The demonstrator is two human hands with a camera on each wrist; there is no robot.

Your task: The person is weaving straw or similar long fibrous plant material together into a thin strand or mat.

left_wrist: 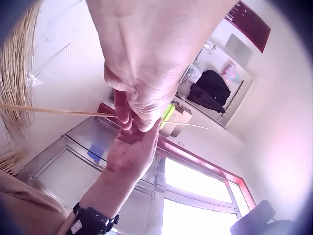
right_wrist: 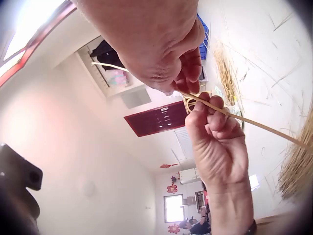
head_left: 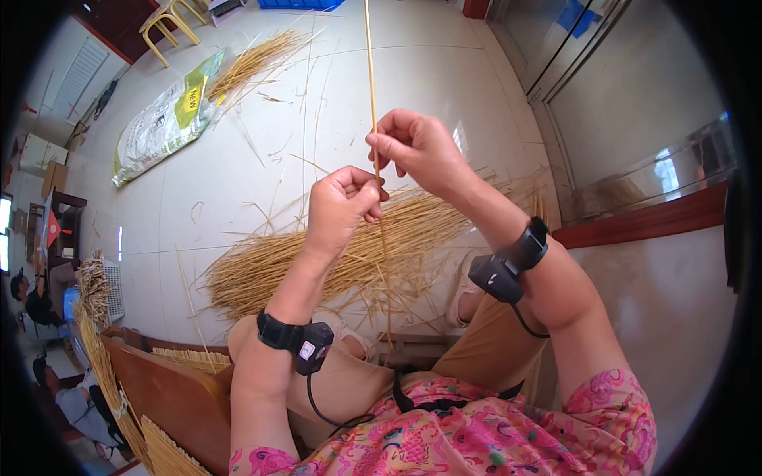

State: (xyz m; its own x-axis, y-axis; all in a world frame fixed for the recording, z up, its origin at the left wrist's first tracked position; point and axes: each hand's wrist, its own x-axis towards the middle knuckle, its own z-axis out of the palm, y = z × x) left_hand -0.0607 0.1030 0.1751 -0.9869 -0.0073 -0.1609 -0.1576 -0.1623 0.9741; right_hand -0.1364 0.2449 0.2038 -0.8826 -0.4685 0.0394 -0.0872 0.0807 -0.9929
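Observation:
A long thin straw stalk (head_left: 371, 71) stands nearly upright in the head view, held by both hands. The left hand (head_left: 340, 208) pinches it lower down, fingers curled round it. Just above, the right hand (head_left: 419, 151) pinches the same stalk between thumb and fingers. In the left wrist view the stalk (left_wrist: 58, 111) runs sideways into the left hand (left_wrist: 142, 73), with the right hand (left_wrist: 128, 154) close beyond. The right wrist view shows the stalk (right_wrist: 264, 127) crossing the left hand's fingers (right_wrist: 215, 110), near the right hand (right_wrist: 161, 49).
A large pile of loose straw (head_left: 317, 270) lies on the floor beyond the knees. Further off is a white and green sack (head_left: 163, 131) with straw at its mouth. A wooden seat (head_left: 159, 389) and straw bundles stand at left; glass doors (head_left: 635, 111) at right.

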